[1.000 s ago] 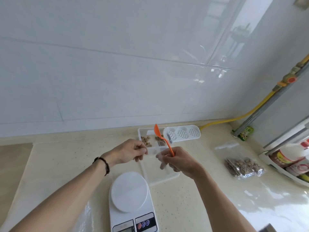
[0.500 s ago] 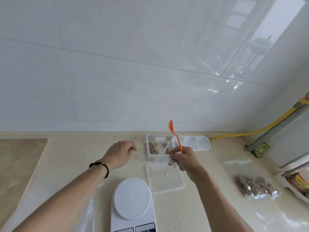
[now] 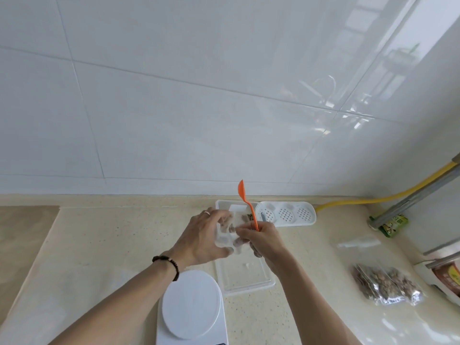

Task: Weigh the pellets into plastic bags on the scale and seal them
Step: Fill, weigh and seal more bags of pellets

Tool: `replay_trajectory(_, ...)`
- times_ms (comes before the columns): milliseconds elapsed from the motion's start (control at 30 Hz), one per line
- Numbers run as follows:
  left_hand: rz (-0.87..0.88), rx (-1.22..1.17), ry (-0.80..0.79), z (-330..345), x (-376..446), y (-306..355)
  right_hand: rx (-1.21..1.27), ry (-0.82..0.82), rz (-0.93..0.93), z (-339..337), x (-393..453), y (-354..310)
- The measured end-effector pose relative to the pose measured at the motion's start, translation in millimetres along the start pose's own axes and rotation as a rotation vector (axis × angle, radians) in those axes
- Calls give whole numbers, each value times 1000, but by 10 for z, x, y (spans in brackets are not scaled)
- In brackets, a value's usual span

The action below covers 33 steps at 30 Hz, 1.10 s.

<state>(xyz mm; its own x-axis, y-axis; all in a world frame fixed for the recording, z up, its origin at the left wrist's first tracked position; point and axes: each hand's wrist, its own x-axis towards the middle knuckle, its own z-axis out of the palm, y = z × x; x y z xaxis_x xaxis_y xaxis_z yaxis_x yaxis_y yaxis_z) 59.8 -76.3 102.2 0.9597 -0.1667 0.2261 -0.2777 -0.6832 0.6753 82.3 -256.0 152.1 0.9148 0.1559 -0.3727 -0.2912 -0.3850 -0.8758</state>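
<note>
A clear plastic bag (image 3: 227, 235) is held in the air between both hands, above the counter. My left hand (image 3: 202, 241) grips its left side with curled fingers. My right hand (image 3: 263, 241) pinches the bag's right edge and also holds an orange spoon (image 3: 246, 202), whose bowl points up. Behind the hands stands a white tub (image 3: 224, 202) with brown pellets, mostly hidden. The white scale (image 3: 191, 303) sits near the front edge with a bare round platform. Two filled pellet bags (image 3: 384, 286) lie on the counter at the right.
A clear lid (image 3: 245, 277) lies flat right of the scale. A white perforated tray (image 3: 286, 214) is beside the tub by the tiled wall. A flat clear bag (image 3: 358, 242), a yellow hose (image 3: 383, 197), a green packet (image 3: 394, 225) and a container (image 3: 448, 277) are at the right.
My left hand has moved right from the open counter to the bag and taken hold of it. My right hand stays with the spoon upright.
</note>
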Motion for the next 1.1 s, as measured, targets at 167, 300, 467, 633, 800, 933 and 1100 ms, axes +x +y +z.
replay_trajectory(167,-88,3,-7,71,99,-289,-103,120,49,-154,239,84)
replay_trajectory(300,-174,19,1,110,135,-520,-360,165,69,-359,489,218)
replay_trajectory(467,-238,4,21,165,180,-678,-393,369,25,-486,755,346)
replay_trajectory(633,-287,6,37,240,228,-782,-243,511,16,-565,918,404)
replay_trajectory(800,-303,21,60,265,246,-801,-323,457,102,-448,1077,471)
replay_trajectory(933,-318,54,61,272,222,-834,-125,492,177,-232,1165,551)
replay_trajectory(1100,-326,74,54,286,216,-840,175,555,207,-80,1194,584)
